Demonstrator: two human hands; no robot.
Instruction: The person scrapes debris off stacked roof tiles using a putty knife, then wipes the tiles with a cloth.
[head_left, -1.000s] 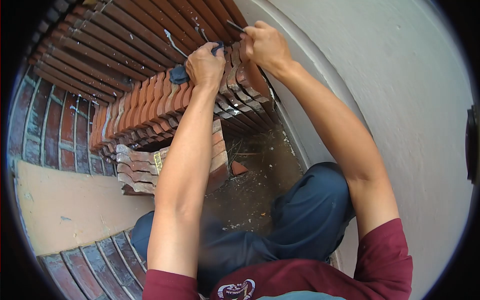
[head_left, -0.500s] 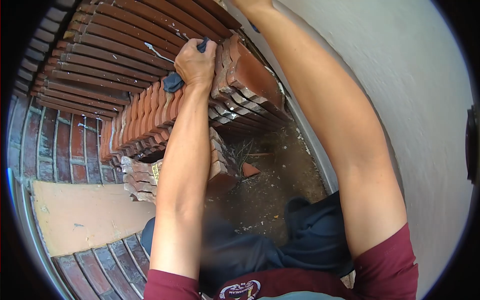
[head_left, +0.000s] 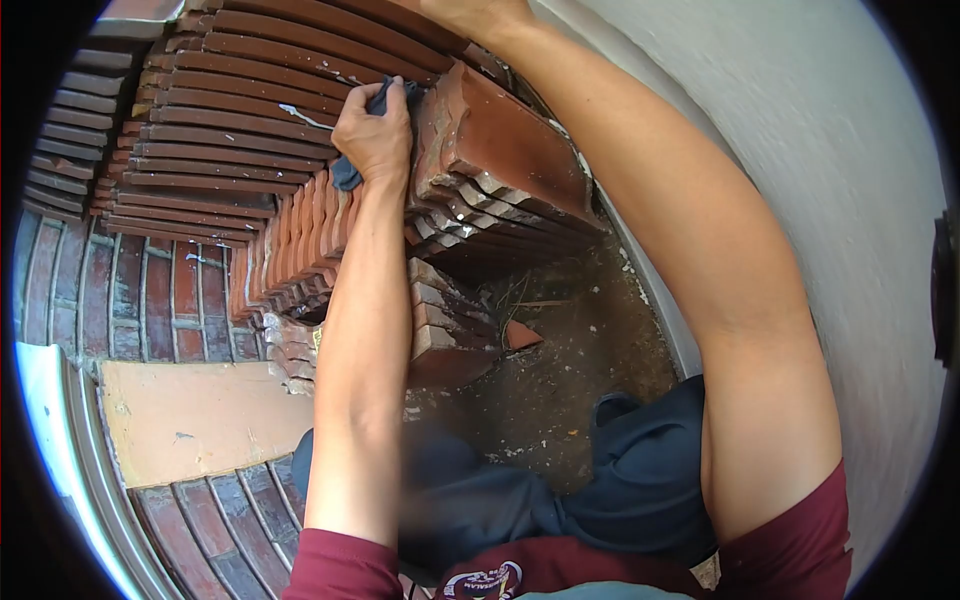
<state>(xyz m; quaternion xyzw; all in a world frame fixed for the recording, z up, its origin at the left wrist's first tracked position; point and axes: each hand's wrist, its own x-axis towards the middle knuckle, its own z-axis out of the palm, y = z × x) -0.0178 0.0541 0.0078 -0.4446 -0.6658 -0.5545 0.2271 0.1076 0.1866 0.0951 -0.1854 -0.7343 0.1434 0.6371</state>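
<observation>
My left hand [head_left: 370, 138] is closed around a dark blue cloth [head_left: 346, 176], which bunches out above and below the fingers. The hand rests against the stacked reddish-brown roof tiles [head_left: 240, 110], just left of a separate leaning bundle of tiles [head_left: 520, 130]. At the top edge of the view, my right hand [head_left: 482, 14] is over the far end of the stack near the white wall. Its fingers are mostly cut off by the frame, so their hold is hidden.
A white wall [head_left: 800, 150] runs along the right. Below the stack lie more tiles [head_left: 450, 335] and a broken tile piece [head_left: 522, 335] on the dirty floor [head_left: 570, 400]. At left are brick paving [head_left: 155, 300], a tan board [head_left: 200, 415] and a pale frame edge [head_left: 50, 400].
The view has shifted a little, so the tile stack's lower part and floor sit farther right. My left hand is slightly left on the tiles, still holding the cloth; my right hand shows higher and farther left.
</observation>
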